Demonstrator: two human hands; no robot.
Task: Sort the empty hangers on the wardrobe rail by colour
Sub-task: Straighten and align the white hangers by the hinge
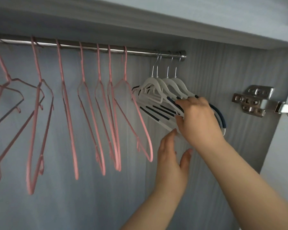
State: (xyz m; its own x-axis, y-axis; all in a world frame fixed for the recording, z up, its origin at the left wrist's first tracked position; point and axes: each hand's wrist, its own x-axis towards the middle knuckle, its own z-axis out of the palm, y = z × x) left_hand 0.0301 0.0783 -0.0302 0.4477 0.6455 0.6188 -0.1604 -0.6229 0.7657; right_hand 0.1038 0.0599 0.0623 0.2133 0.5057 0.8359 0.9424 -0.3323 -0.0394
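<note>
A steel wardrobe rail (140, 51) runs across the top. Several pink hangers (99, 103) hang spread along its left and middle. Several white hangers with dark blue grip strips (156, 90) are bunched at the rail's right end, against the side panel. My right hand (198, 118) is closed around the lower arms of the white bunch. My left hand (170, 161) is just below it with fingers spread, its fingertips touching the underside of the bunch, holding nothing.
The grey wood-grain side panel (239, 72) stands right behind the white hangers. A metal door hinge (254, 101) is fixed to it at the right. A shelf board (140, 22) lies just above the rail.
</note>
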